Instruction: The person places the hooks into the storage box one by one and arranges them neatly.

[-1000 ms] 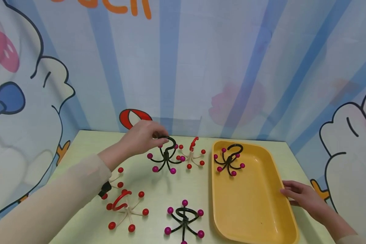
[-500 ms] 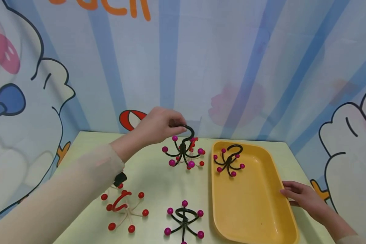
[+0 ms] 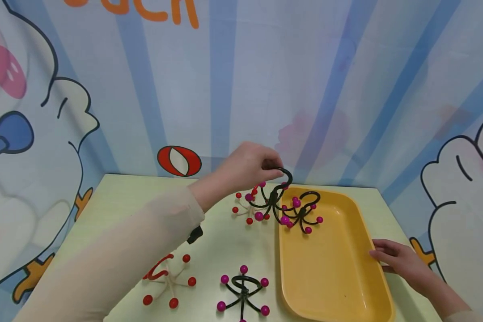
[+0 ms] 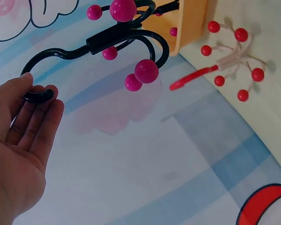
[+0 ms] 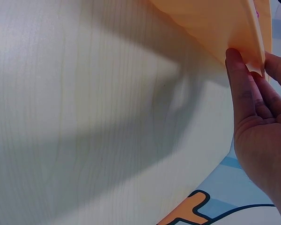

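Observation:
My left hand point(image 3: 247, 167) pinches the curved end of a black multi-arm hanging hook point(image 3: 273, 200) with magenta ball tips. It hangs at the far left rim of the yellow tray point(image 3: 334, 268), its arms overlapping a similar black hook point(image 3: 302, 214) lying inside. The left wrist view shows thumb and fingers on the curl of the held hook point(image 4: 107, 40). At the tray's right side, my right hand point(image 3: 406, 264) grips the rim, thumb above and fingers against the outer wall in the right wrist view.
Behind the held hook stands a white-and-red hook point(image 3: 241, 209) with red balls. Another white-and-red hook point(image 3: 170, 279) lies front left, partly behind the left sleeve point(image 3: 137, 250). A black hook point(image 3: 244, 293) stands at front centre. A printed curtain point(image 3: 241, 80) backs the table.
My left hand has carried the black hook rightward, from the back middle of the table to the tray's left rim. The right hand stays on the tray.

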Demonstrator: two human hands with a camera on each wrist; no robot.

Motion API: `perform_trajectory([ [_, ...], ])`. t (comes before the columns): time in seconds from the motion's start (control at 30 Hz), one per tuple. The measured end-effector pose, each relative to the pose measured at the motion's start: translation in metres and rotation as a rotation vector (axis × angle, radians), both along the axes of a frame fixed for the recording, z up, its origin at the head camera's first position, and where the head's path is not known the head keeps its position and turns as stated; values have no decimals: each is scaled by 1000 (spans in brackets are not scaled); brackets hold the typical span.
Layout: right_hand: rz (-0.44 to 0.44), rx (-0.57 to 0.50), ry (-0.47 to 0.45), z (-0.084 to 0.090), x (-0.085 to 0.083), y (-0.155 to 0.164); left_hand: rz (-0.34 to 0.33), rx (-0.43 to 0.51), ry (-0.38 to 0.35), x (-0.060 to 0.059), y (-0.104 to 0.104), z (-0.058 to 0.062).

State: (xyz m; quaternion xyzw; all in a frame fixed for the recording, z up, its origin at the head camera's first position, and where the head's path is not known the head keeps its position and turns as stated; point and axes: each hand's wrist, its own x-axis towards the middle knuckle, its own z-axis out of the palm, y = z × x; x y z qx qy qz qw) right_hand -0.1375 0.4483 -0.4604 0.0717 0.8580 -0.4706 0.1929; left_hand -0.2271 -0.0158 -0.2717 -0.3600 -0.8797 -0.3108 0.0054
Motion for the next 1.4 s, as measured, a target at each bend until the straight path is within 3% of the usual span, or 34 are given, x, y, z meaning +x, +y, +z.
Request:
perform_trajectory([
  [0.3, 8, -18, 8, 1, 4, 0, -71, 18, 5, -1, 43, -8],
  [0.63, -11, -3, -2, 0, 3, -1, -108, -5, 67, 3, 89, -13],
  [0.77, -26, 15, -7, 0, 2, -2, -115, 7, 56, 3, 103, -16],
  [1.07, -38, 39, -5, 1, 1, -3, -97, 1, 68, 1, 132, -26],
  [1.4, -28, 33, 12, 2, 3, -5, -67, -29, 33, -5, 155, -41],
])
